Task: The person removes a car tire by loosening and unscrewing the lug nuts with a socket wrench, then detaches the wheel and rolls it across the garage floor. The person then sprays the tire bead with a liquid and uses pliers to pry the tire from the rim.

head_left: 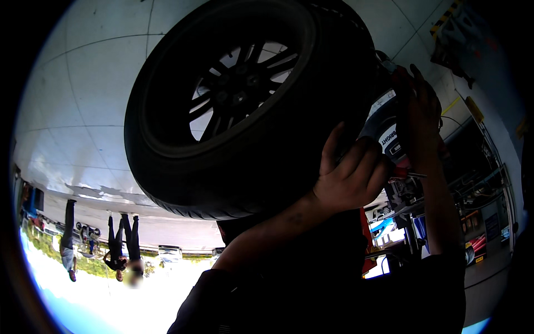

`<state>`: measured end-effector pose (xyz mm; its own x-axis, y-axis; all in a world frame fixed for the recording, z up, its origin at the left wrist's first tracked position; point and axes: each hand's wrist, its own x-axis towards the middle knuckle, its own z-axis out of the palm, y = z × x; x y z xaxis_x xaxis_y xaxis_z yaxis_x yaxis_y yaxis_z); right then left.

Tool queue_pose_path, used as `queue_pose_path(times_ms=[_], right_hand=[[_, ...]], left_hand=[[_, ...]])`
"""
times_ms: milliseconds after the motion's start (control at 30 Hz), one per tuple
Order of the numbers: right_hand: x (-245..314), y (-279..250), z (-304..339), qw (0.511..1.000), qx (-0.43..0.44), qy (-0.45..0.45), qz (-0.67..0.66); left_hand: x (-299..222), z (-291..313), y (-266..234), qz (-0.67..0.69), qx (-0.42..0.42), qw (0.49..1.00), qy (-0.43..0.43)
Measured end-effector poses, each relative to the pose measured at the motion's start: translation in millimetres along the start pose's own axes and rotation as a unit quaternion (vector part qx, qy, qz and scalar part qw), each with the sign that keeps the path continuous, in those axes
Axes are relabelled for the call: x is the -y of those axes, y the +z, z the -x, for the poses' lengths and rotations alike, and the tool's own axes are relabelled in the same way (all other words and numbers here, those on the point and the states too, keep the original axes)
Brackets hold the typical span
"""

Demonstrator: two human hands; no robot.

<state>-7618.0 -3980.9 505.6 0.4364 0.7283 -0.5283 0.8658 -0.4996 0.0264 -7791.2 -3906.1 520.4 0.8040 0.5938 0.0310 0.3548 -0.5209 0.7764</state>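
A large black tire on a dark multi-spoke wheel [239, 97] fills the upper middle. My left hand [353, 175] is closed beside the tire's tread [222, 195], one finger stretched up along it. A red-handled tool with a thin metal shaft [399, 172] sticks out from the far side of that fist. Higher up on the right, my right hand [420, 106] is closed near the tire's edge, by a small red and silver part [389, 64]. Deep shadow hides what its fingers hold. Between the hands, a rounded machine with a white label [388, 136] shows.
Pale tiled floor [83, 100] lies beyond the tire. Shelving with hoses and equipment [478, 245] stands at right, near a black-and-yellow striped edge [445, 19]. Several people, one of them a person in a light top [68, 256], appear upside down at lower left before a bright opening.
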Motion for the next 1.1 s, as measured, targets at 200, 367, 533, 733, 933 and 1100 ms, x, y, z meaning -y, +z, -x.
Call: queue_pose_path(times_ms=[200,367,533,733,933,1100], right_hand=[[-12,-2,-4,0.996,0.081,-0.017,-0.041],[8,-5,-6,0.997,0.054,-0.033,0.046],[7,0,-12,0.992,0.051,-0.021,0.111],[-27,2,-44,0.991,0.118,-0.023,-0.065],[-54,-39,-12,0.609,0.304,0.328,-0.655],[-57,-49,-24,0.653,0.392,0.255,-0.595]], left_hand=[[-1,-1,0,0.005,0.007,1.0,0.0],[1,-2,-1,-0.013,0.007,1.0,0.005],[0,-10,1,0.008,0.022,1.0,0.009],[1,-13,9,0.043,0.016,0.999,0.03],[2,-15,-6,0.047,0.01,0.999,0.007],[11,0,-22,0.058,0.018,0.997,0.038]])
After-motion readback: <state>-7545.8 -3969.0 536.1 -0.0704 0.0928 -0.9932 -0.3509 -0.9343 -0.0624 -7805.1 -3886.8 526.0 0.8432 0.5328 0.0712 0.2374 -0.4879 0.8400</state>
